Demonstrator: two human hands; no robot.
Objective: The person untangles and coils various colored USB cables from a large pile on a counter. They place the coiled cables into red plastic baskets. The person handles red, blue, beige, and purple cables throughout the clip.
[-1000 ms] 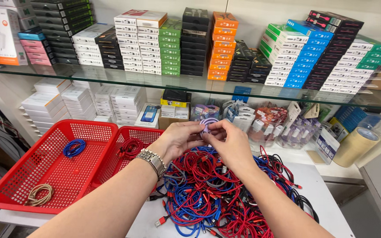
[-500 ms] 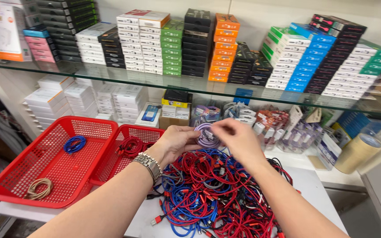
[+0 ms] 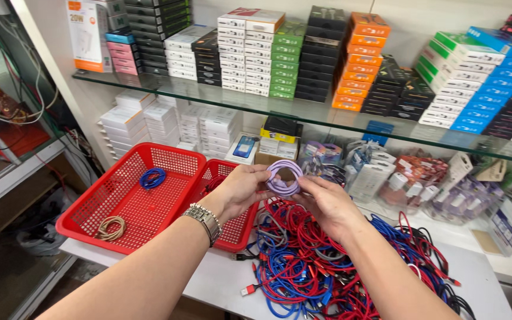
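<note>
From my head camera, looking down: my left hand (image 3: pixel 241 189) and my right hand (image 3: pixel 326 204) are both clamped on a small coiled lilac cable (image 3: pixel 284 179), fingers pinching its loop from either side. The two hands nearly meet, with only the coil between them. I hold it up in the air above the white desk (image 3: pixel 220 278), right in the middle of my view. On my left wrist sits a silver metal link watch (image 3: pixel 204 220).

Below the coil, from 6 o'clock round to 4 o'clock of it, lies a big tangled heap of red, blue and grey cables (image 3: pixel 327 266), spreading across the desk to the right edge of the view. One red plug (image 3: pixel 248 290) pokes out of the heap's left side.

At 9 o'clock of my hands stands a large red plastic mesh basket (image 3: pixel 108 225). In it lie a coiled blue cable (image 3: pixel 152 177) near the far wall and a coiled beige cable (image 3: pixel 111 227) near the front corner, well apart. A second red mesh basket (image 3: pixel 236 234) touches the first on its right; my left forearm crosses over it, and I can make out red cable inside.

At 12 o'clock a glass shelf (image 3: pixel 303 112) carries stacks of small boxes in white, black, green, orange and blue (image 3: pixel 291 59). Under it, behind the desk, sit more white boxes (image 3: pixel 167 121) and clear packets of accessories (image 3: pixel 422 178).
</note>
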